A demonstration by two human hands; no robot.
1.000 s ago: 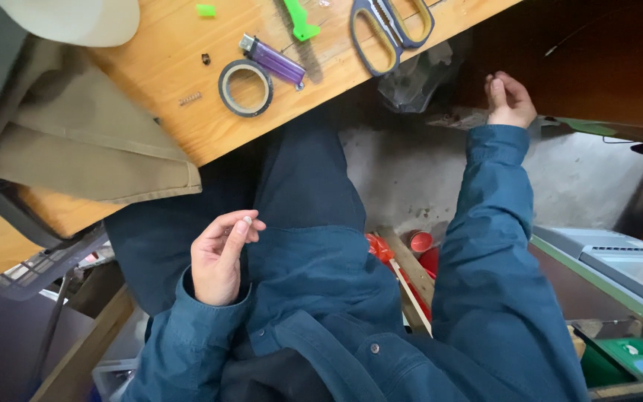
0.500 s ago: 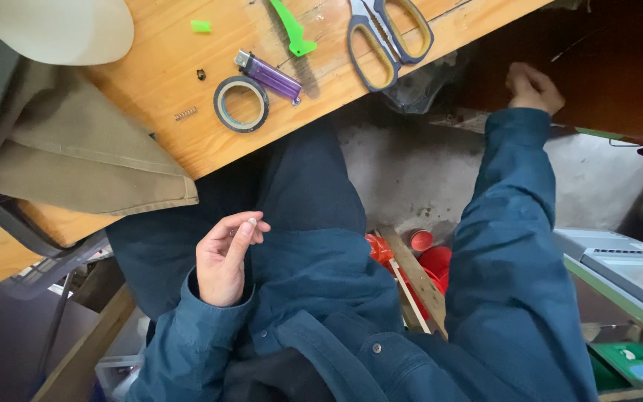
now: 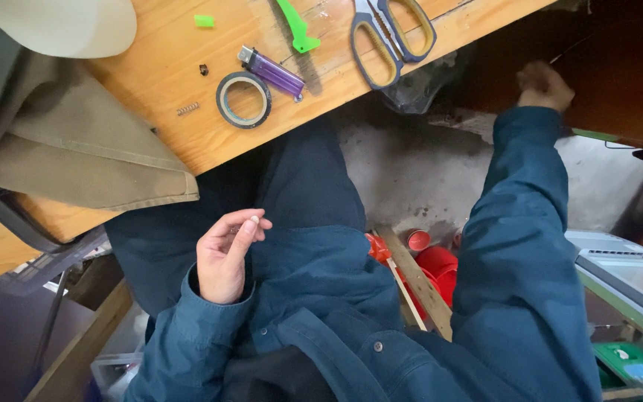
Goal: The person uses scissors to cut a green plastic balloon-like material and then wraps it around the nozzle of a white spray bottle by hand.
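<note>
We note the left hand (image 3: 225, 257) held over the lap, fingers half curled, thumb and forefinger pinching a tiny pale object (image 3: 256, 220) too small to identify. The right hand (image 3: 543, 85) reaches under the light wooden tabletop (image 3: 158, 67) into shadow; its grip cannot be told. Compared with a second ago, the right hand sits deeper under the edge; the left has barely moved.

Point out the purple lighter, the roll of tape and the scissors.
purple lighter (image 3: 273, 72), head view, on the middle of its body.
roll of tape (image 3: 222, 101), head view, on its left rim.
scissors (image 3: 373, 21), head view, near the pivot.
</note>
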